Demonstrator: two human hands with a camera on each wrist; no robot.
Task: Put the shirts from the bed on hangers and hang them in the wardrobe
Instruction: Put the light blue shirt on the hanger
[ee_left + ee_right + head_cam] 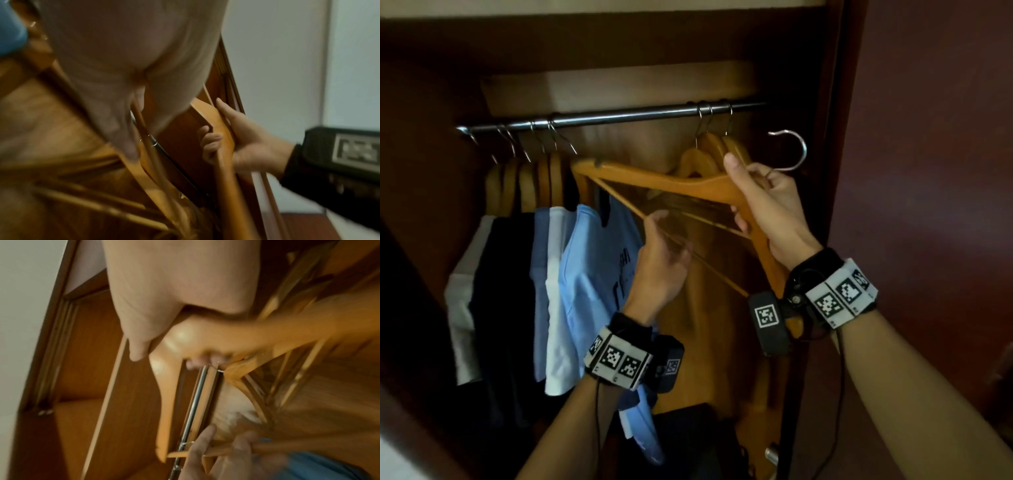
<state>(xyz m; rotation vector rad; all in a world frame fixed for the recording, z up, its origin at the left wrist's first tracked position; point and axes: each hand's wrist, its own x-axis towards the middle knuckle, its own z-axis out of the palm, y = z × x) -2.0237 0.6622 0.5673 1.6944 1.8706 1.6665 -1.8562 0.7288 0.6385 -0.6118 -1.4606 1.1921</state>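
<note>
So both hands are on 1 bare wooden hanger (671, 183) in front of the open wardrobe (822, 102); it's tilted, off the rail (619, 115), with its metal hook (792, 150) sticking up near the wardrobe's right edge; no shirt on it. The right hand (767, 209) is wrapped around the neck of the hanger just under the hook, thumb up on top, fingers curled underneath; the left hand (661, 263) has its fingers closed around the thin lower bar (619, 200) further left; the wrist views are blurry but show the same holds.

Counting what's on the rail: on the left a bunch of about 5 wooden hangers carrying shirts (582, 274), packed tight; I make out 1 white, 1 dark, then light blue and white ones, the front one light blue with dark print; exact shirt count is hard to tell since they overlap. On the right, 3 empty hangers (709, 150) hang together, just behind the held one. The bed isn't in view.
</note>
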